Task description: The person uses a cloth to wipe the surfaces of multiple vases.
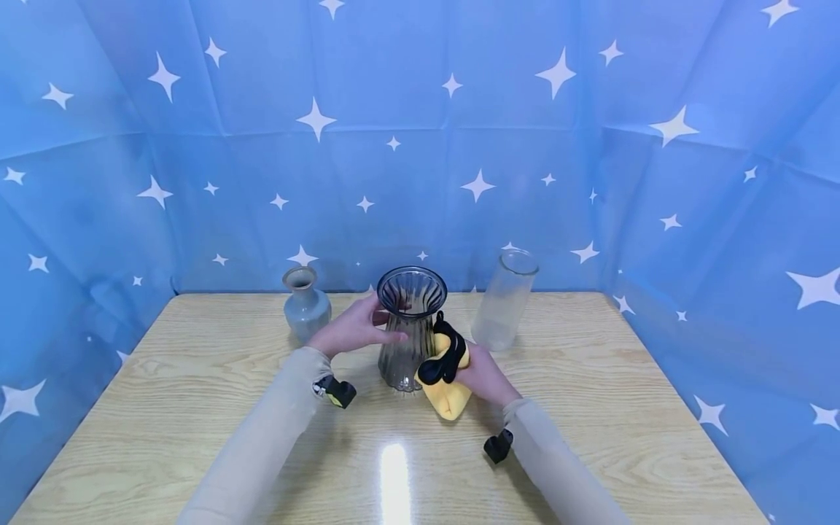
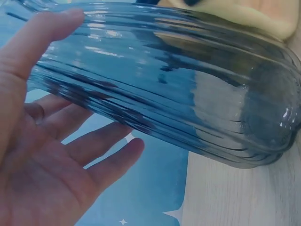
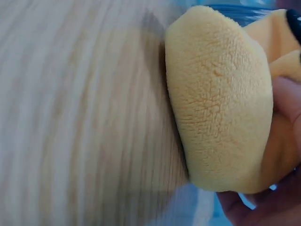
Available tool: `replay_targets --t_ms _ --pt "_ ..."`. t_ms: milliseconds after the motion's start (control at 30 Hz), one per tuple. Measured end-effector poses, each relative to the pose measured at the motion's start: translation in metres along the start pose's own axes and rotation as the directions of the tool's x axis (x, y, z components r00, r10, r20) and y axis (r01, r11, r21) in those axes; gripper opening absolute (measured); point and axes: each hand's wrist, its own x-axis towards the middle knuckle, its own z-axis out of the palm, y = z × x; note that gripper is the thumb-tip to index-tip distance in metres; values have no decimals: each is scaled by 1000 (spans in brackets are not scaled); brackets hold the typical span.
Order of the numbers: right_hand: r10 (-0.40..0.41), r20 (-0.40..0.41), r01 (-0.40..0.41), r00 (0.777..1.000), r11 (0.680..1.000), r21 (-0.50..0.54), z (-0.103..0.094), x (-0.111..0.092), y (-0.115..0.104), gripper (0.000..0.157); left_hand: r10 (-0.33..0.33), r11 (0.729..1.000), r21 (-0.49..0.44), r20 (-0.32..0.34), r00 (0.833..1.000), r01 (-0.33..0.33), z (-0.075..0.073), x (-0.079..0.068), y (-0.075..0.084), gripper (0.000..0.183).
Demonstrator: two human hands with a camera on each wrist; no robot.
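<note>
A smoky grey ribbed glass vase [image 1: 396, 361] with a flared rim is in the middle of the head view. My left hand [image 1: 354, 326] holds it below the rim, thumb in front and fingers behind. In the left wrist view the thumb lies on the ribbed glass vase [image 2: 178, 94], and some fingertips are hidden behind it. My right hand [image 1: 484, 375] grips a soft yellow plush pad [image 1: 448, 399] with a black cord, close against the vase's right side. The pad's fuzzy yellow face [image 3: 218, 99] fills the middle of the right wrist view.
Left of the glass vase stands a small blue-grey ceramic vase [image 1: 307, 313]. A tall clear glass cylinder vase [image 1: 502, 310] is behind my right hand. All are on a light wooden table [image 1: 216, 379], with a blue star-patterned curtain [image 1: 407, 182] around its back and sides.
</note>
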Motion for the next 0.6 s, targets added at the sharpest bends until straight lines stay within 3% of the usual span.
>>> replay_targets --t_ms 100,233,400,600 --pt "-24 -22 23 999 998 -60 3 0 -4 38 -7 1000 8 7 1000 7 -2 -1 0 79" --pt "5 -68 -9 998 998 -57 6 -2 -9 38 -24 999 49 4 1000 24 -2 -1 -1 74" --pt "48 -130 -38 990 997 74 4 0 -19 29 -43 998 54 8 999 43 -3 -1 -1 69" --pt "99 -235 -44 967 972 229 -10 15 -52 15 -28 999 23 39 999 28 -4 0 0 67"
